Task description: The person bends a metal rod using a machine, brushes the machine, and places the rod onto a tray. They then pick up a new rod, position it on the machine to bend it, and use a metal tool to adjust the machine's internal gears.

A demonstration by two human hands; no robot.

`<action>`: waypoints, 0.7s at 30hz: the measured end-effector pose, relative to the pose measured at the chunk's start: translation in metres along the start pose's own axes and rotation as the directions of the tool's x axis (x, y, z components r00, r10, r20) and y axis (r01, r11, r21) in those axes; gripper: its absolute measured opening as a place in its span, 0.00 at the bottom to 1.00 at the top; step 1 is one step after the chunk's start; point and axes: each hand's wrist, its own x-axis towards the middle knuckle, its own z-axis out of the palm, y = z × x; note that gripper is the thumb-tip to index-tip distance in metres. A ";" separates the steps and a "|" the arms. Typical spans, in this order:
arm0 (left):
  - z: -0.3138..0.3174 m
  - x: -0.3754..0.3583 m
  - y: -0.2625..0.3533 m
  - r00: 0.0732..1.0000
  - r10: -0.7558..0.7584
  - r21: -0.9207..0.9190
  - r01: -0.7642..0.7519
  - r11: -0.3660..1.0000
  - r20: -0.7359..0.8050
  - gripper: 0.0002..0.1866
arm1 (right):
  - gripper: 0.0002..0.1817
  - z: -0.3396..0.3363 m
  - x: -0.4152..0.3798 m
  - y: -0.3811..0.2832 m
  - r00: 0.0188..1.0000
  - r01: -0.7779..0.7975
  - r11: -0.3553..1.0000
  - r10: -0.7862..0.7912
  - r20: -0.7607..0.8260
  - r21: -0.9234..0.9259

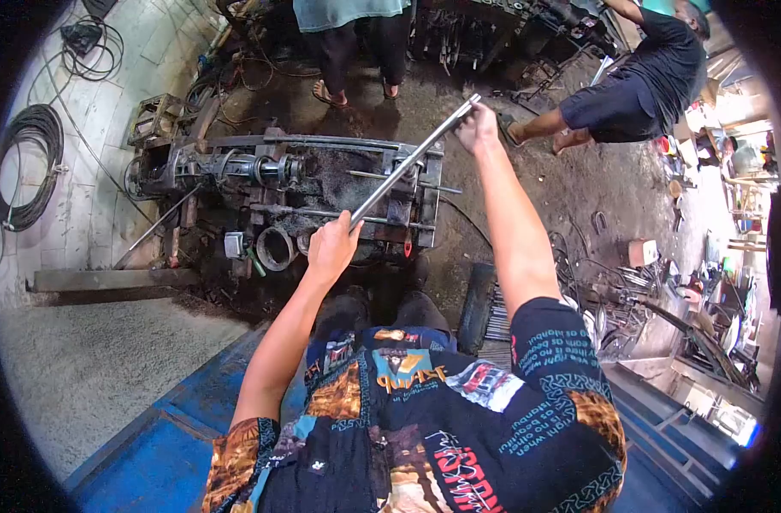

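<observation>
A long, shiny metal rod point(412, 162) slants across the middle of the view, its far end up and to the right. My left hand point(331, 247) is wrapped round its lower end. Near the upper end, my right hand point(478, 128) grips the rod, its fingers partly hidden behind the metal. Below the rod lies a greasy lathe-like machine point(262, 168) with a round chuck part at its left and parallel bars. The rod is held above the right end of this machine.
Two people stand beyond the machine, one at the top point(352, 47), one at the upper right point(639, 94). A metal ring point(275, 248) lies by the machine. Many rods point(499, 318) lie near my right elbow. Cable coils point(27, 167) hang on the left wall.
</observation>
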 end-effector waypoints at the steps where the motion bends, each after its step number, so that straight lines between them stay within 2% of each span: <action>1: 0.001 0.001 -0.004 0.999 0.024 0.041 -0.023 0.999 -0.024 0.18 | 0.13 0.029 -0.014 -0.009 0.998 0.007 0.985 0.005 -0.070 0.171; 3: 0.005 0.003 -0.011 0.996 0.028 0.107 -0.019 0.994 -0.080 0.18 | 0.19 0.028 0.013 -0.022 0.999 -0.046 0.961 0.045 0.011 0.271; 4: 0.008 0.003 -0.015 0.990 0.044 0.162 -0.022 0.986 -0.133 0.18 | 0.19 0.024 0.016 -0.023 0.998 -0.057 0.959 0.056 0.012 0.278; 6: 0.006 0.008 -0.022 0.986 0.060 0.215 -0.024 0.976 -0.158 0.19 | 0.27 0.019 0.021 -0.020 0.992 -0.074 0.956 0.042 0.117 0.285; 7: 0.002 0.012 -0.023 0.987 0.061 0.241 -0.025 0.970 -0.146 0.19 | 0.31 0.022 0.025 -0.019 0.998 -0.063 0.952 0.065 0.003 0.300; 9: 0.000 0.024 -0.038 0.988 0.085 0.263 -0.048 0.964 -0.131 0.18 | 0.28 0.010 0.025 -0.020 0.993 -0.101 0.936 0.114 -0.019 0.339; 11: -0.011 0.036 -0.043 0.997 0.065 0.289 -0.048 0.956 -0.049 0.15 | 0.23 -0.002 0.013 -0.021 0.996 -0.025 0.948 0.049 -0.068 0.318; 15: -0.020 0.068 -0.073 0.968 0.248 0.359 -0.244 0.901 0.034 0.14 | 0.21 -0.025 -0.037 -0.017 0.995 0.088 0.895 -0.055 -0.088 0.437; 19: -0.020 0.103 -0.095 0.902 0.431 0.407 -0.403 0.820 0.026 0.13 | 0.20 -0.052 -0.067 -0.005 0.975 0.223 0.848 -0.205 -0.090 0.481; 21: -0.022 0.118 -0.103 0.859 0.511 0.381 -0.478 0.792 0.015 0.12 | 0.20 -0.054 -0.080 0.000 0.961 0.278 0.821 -0.237 -0.145 0.498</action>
